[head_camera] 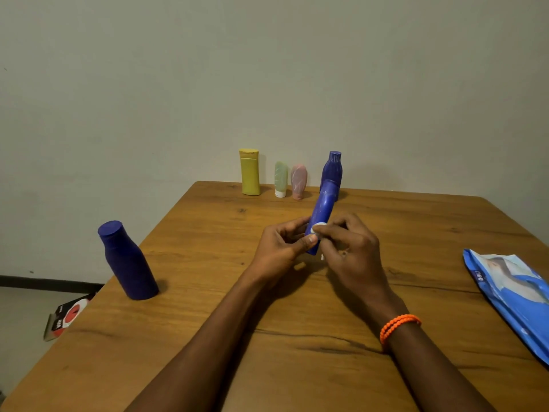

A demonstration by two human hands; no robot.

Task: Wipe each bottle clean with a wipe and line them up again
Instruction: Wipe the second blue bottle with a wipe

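My left hand (280, 248) grips the lower end of a blue bottle (322, 206), which tilts up and away above the wooden table (208, 322). My right hand (350, 251) pinches a small white wipe (318, 228) against the bottle's side. Along the far edge stand a yellow bottle (250, 172), a green tube (280, 179), a pink tube (298, 181) and a tall blue bottle (333, 168). A dark blue bottle (127, 263) stands alone near the table's left edge.
A blue wipes pack (511, 295) lies at the table's right edge. On the floor to the left, below the table's edge, sits a black and red box (66, 318). A plain wall rises behind the far edge.
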